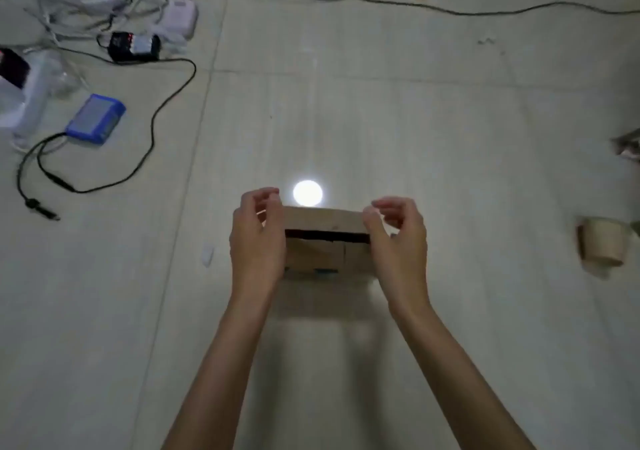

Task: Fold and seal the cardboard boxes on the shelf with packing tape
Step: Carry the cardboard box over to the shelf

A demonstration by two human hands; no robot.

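Head view has the small cardboard box [325, 242] up off the tiled floor [450, 120], left hand [258, 238] and right hand [398, 238] clamping its two ends, thumbs curled over top — looks light, thin-walled and crushable, so grip the edges.

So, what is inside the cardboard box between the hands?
Only a dark gap shows between the flaps of the cardboard box. The flaps and both hands, left hand and right hand, cover the inside.

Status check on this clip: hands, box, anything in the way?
Left hand and right hand gripping cardboard box ends. Top flaps not fully closed, dark gap showing. Tape roll off right, untouched. Nothing obstructing.
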